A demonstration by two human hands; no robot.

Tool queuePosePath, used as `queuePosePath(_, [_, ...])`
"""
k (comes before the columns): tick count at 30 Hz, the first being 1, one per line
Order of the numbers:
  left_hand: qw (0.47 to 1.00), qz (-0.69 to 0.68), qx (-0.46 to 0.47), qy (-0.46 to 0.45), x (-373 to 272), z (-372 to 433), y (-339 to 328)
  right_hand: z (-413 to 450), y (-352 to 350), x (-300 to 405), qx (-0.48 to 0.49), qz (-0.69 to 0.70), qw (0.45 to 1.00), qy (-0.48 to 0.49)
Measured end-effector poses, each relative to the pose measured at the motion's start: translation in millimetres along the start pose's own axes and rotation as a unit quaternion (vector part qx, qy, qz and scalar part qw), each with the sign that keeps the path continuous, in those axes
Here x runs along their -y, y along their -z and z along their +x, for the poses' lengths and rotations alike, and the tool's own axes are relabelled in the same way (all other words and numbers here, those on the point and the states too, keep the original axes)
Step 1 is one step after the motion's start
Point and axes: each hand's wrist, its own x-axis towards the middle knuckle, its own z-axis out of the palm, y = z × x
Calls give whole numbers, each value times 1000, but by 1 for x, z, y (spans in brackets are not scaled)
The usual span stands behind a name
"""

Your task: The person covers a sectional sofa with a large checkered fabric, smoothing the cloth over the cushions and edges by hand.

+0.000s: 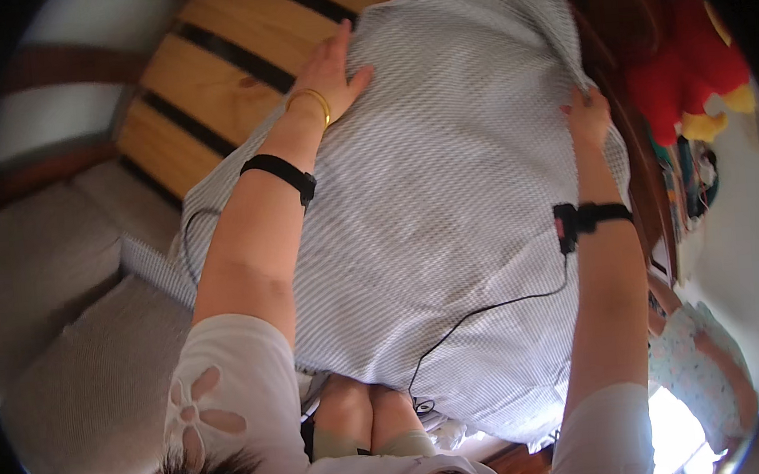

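Observation:
A large grey-and-white striped cloth (442, 185) is spread before me over a slatted wooden surface (220, 82), whose bare slats show at the upper left. My left hand (333, 73) lies flat at the cloth's left edge, fingers apart, holding nothing. At the right edge my right hand (589, 113) pinches the cloth's border, with a fold running up from it. Each forearm wears a black strap, and the right one carries a small black device (566, 227). A thin black cable (479, 311) runs from that device across the cloth towards my knees.
Grey cushions (95, 366) of a seat stand at the left. A red and yellow plush toy (688, 79) sits beyond the dark wooden edge on the right, with various small items below it. Another person (704, 365) in a patterned garment is at the lower right.

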Motion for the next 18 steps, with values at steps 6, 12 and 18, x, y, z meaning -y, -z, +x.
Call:
queuePosePath(6, [897,15,373,237,62,-100,92,-29,57,25,-53,134,990,-5])
queuePosePath(12, [960,141,153,184,78,-171,90,0,90,59,-63,28,996,50])
queuePosePath(18, [980,144,33,130,66,-181,98,14,126,68,-135,-135,978,86])
